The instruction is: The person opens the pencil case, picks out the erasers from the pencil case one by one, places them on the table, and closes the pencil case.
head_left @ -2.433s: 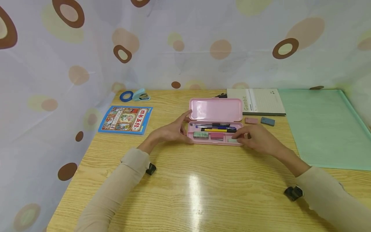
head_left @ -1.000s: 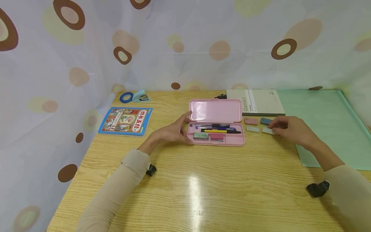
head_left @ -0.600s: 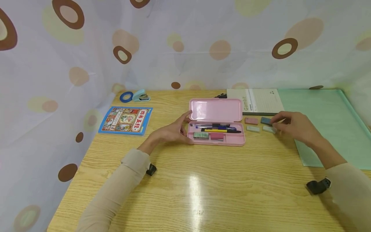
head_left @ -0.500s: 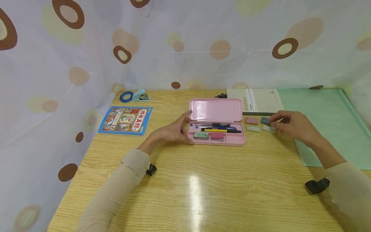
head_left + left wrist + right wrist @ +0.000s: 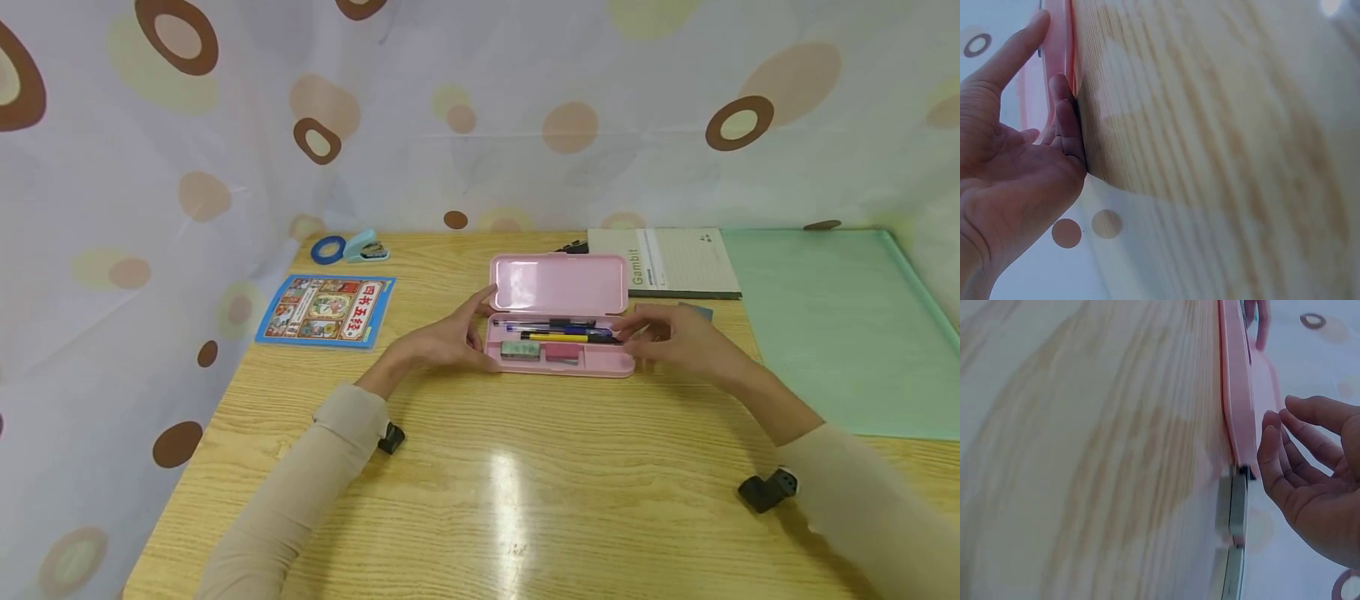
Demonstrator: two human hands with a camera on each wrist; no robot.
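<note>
An open pink pencil case lies on the table with several pens, among them a yellow and black pen. Its front compartments hold a green patterned block and a red block. My left hand touches the case's left end, its fingers spread from the lid to the front corner. My right hand is at the right end, fingertips overlapping the tips of the pens. In the right wrist view its thumb and fingers bend loosely with nothing between them. Pale erasers lie beside that end, hidden by the hand in the head view.
A blue-grey eraser shows behind the right hand. At the back are a notebook and a green mat. A blue picture booklet, a tape roll and a light blue stapler are on the left.
My right hand took a pale eraser from the case's right compartment, set it down among the other erasers, let go and came back left to the case. The left hand has stayed put.
</note>
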